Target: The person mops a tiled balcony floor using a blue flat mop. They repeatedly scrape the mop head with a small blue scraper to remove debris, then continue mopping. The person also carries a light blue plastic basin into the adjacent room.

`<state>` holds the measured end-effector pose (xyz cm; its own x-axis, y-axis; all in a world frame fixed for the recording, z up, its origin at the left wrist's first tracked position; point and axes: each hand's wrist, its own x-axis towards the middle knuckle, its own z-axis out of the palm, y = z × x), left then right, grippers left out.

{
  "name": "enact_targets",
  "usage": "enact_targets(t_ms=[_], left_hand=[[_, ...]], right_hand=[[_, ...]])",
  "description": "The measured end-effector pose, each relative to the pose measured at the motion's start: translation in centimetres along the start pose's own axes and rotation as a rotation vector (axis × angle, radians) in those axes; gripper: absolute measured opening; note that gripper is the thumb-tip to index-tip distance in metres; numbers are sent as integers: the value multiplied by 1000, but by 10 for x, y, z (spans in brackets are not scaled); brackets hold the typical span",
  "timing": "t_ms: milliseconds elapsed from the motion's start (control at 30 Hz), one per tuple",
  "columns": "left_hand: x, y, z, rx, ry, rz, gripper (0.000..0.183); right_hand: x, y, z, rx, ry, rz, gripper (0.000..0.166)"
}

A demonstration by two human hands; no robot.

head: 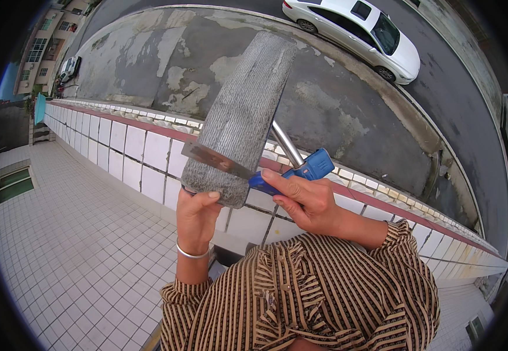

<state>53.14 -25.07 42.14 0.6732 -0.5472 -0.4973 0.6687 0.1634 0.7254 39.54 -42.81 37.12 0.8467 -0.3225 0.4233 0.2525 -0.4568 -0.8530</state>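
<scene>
A long flat mop head with a grey, ribbed fabric pad (245, 105) is held up over a tiled parapet. My left hand (199, 210) grips its near end, the thumb on top of the pad. My right hand (306, 202) is closed on the blue handle of a scraper (265, 182), and the scraper's flat, stained metal blade (219, 160) lies across the pad near its lower end. Behind the pad, a metal tube (287, 145) runs into a blue plastic joint (317, 166) just above my right hand. Whether that hand also touches the joint cannot be told.
The white-tiled parapet (144, 149) crosses in front of me, with a red strip along its top. Beyond and below are a patchy concrete yard (324, 105), a road and a parked white car (359, 35). A tiled floor (83, 237) with a window lies at left.
</scene>
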Motion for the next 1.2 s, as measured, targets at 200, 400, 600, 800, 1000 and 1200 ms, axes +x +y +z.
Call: enact_targets(t_ms=[200, 400, 600, 800, 1000, 1200], left_hand=[[-2, -9, -8, 5, 58, 51, 68], [-6, -14, -4, -54, 123, 68, 71], [-8, -21, -16, -133, 226, 42, 77], [-11, -23, -28, -136, 240, 21, 77], [-15, -23, -47, -208, 243, -21, 79], [-16, -19, -54, -204, 245, -20, 76]], right_hand=[[-22, -11, 3, -118, -168, 11, 52], [1, 17, -25, -306, -154, -4, 53], [23, 47, -43, -406, -162, 59, 50], [36, 82, -50, -467, -119, 59, 48], [58, 137, -63, -600, -21, 183, 45], [65, 183, -68, -700, 111, 255, 45]])
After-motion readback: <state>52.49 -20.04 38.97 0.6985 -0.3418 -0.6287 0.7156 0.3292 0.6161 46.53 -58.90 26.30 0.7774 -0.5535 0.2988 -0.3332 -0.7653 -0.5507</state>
